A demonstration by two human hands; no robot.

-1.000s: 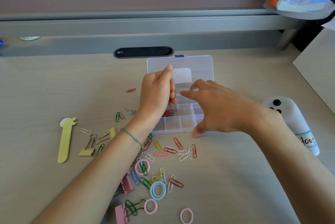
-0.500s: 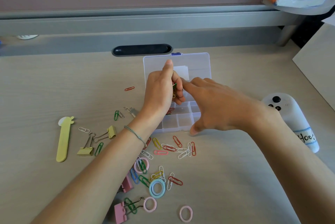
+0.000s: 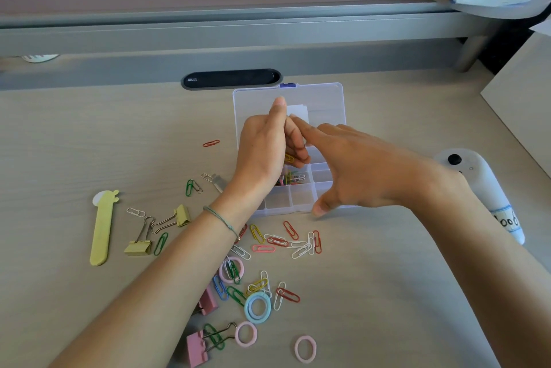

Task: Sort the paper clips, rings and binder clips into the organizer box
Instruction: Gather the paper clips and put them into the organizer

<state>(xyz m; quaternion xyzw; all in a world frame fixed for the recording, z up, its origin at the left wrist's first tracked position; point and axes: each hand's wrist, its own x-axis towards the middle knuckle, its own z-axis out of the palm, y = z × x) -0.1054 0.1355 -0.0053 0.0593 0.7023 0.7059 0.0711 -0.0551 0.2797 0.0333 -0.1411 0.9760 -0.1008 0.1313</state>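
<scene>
A person's left hand hovers over the clear organizer box at the desk's 12 o'clock, fingers curled around what appears to be a yellow paper clip, just glimpsed beneath them; the grip looks closed, though how firmly cannot be told. The right hand spreads open over the box's right half, index finger reaching toward the left hand's fingertips, thumb tip down at the box's near edge, holding nothing visible. One compartment under the left hand already carries a small heap of mixed-colour clips.

Most of the job remains. Loose paper clips lie scattered at 6 o'clock of the box, with pastel rings and pink binder clips nearer the wearer, and yellow binder clips off at 8 o'clock beside a yellow giraffe-shaped stick.

The clips are likely feather-light, springy wire with a slick coating, lying flat and hard to lift: best pinched at a rounded end or slid to tip an edge up. The binder clips look stiffer and heavier, easily taken by their wire handles; the rings can be hooked through the middle.
</scene>
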